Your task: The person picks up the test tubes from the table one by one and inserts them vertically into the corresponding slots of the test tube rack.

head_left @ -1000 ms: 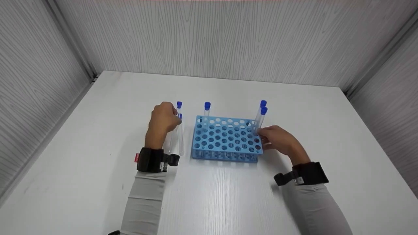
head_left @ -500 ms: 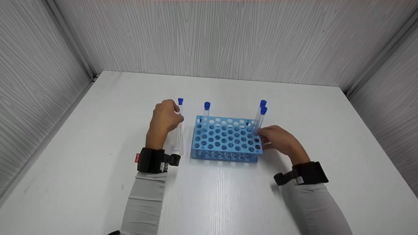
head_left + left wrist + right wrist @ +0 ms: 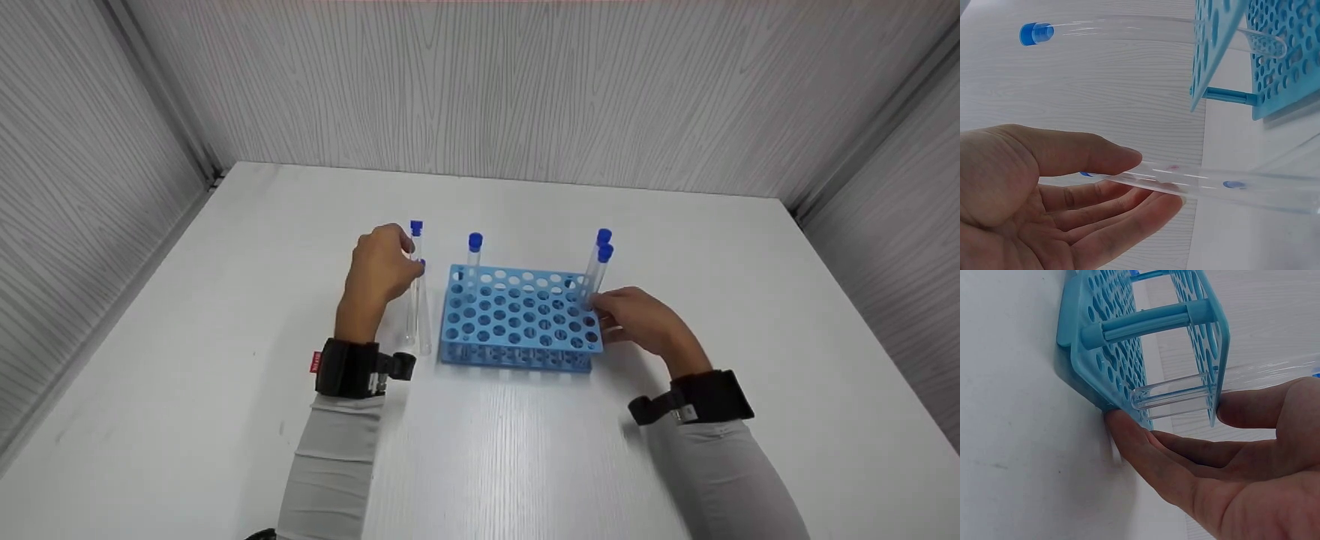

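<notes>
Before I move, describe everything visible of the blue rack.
The rack is light blue and looks plastic: a top plate with rows of round holes, a perforated base plate, and posts joining them at the ends. It stands upright on the white table. Three clear, blue-capped tubes stand in it: one near the rear left, two at the right end. The right hand's grip holds the right end, thumb at the top plate, a finger at the base.
</notes>
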Demonstrator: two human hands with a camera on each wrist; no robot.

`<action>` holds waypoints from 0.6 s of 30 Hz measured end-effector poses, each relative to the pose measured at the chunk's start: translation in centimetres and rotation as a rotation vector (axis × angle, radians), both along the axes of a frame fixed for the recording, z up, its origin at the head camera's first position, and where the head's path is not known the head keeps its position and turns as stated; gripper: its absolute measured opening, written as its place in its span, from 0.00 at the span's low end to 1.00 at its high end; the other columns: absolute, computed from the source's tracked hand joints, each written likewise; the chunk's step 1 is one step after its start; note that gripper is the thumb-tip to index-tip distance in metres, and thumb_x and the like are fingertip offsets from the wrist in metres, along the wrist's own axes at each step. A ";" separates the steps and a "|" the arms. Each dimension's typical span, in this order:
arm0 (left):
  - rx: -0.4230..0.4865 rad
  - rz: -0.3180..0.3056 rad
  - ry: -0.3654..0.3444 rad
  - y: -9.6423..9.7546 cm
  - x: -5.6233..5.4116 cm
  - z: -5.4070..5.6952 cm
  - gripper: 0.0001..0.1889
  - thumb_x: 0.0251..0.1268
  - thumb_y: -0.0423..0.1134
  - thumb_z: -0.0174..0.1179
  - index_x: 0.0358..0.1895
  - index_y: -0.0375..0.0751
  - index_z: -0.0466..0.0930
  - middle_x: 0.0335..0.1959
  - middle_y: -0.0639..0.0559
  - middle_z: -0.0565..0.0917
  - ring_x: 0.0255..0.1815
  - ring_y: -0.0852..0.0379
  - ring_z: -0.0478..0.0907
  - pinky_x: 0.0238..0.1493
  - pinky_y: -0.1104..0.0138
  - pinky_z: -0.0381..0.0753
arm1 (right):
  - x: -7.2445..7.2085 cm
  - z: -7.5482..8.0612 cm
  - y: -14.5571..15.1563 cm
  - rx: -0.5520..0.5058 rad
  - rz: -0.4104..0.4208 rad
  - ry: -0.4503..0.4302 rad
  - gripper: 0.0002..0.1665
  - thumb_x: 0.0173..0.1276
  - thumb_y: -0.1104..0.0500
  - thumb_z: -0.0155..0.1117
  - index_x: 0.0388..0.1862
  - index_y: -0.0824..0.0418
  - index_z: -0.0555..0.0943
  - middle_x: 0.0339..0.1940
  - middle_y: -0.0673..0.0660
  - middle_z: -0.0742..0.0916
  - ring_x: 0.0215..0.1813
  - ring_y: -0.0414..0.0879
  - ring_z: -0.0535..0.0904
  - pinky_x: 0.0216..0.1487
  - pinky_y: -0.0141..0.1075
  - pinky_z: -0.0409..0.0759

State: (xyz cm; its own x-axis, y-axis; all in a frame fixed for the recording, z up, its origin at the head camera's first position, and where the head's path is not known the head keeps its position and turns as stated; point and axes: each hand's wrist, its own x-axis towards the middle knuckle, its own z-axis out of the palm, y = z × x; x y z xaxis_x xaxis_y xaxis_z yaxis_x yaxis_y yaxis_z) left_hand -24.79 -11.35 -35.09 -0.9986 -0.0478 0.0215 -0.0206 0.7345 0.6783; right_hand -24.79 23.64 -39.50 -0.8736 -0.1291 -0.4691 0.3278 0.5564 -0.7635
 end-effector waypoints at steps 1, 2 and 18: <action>0.001 0.002 -0.001 0.0 0.0 0.0 0.18 0.64 0.32 0.63 0.55 0.27 0.79 0.57 0.33 0.82 0.49 0.41 0.80 0.52 0.50 0.83 | 0.0 0.0 0.0 0.000 -0.002 -0.001 0.31 0.82 0.49 0.47 0.71 0.71 0.69 0.59 0.66 0.80 0.58 0.53 0.78 0.66 0.46 0.78; 0.001 0.006 -0.003 0.0 0.0 0.0 0.18 0.63 0.32 0.63 0.55 0.27 0.79 0.57 0.33 0.82 0.50 0.41 0.80 0.53 0.50 0.83 | 0.0 0.0 0.0 0.001 -0.002 -0.002 0.31 0.82 0.49 0.47 0.71 0.71 0.69 0.59 0.66 0.80 0.59 0.53 0.78 0.66 0.46 0.78; 0.018 0.036 0.004 0.3 -0.3 -0.1 0.19 0.63 0.33 0.64 0.56 0.29 0.78 0.58 0.34 0.82 0.53 0.40 0.81 0.55 0.50 0.83 | -0.1 -0.1 0.1 -0.020 0.013 0.009 0.30 0.81 0.49 0.46 0.67 0.71 0.72 0.55 0.63 0.80 0.55 0.51 0.79 0.62 0.43 0.81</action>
State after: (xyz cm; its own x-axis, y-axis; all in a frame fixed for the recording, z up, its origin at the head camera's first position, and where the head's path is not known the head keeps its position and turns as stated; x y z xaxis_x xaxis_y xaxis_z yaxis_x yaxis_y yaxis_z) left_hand -25.07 -11.01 -35.14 -0.9962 -0.0837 0.0238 -0.0440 0.7207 0.6918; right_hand -24.87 23.76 -39.63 -0.8758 -0.1501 -0.4588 0.3138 0.5452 -0.7774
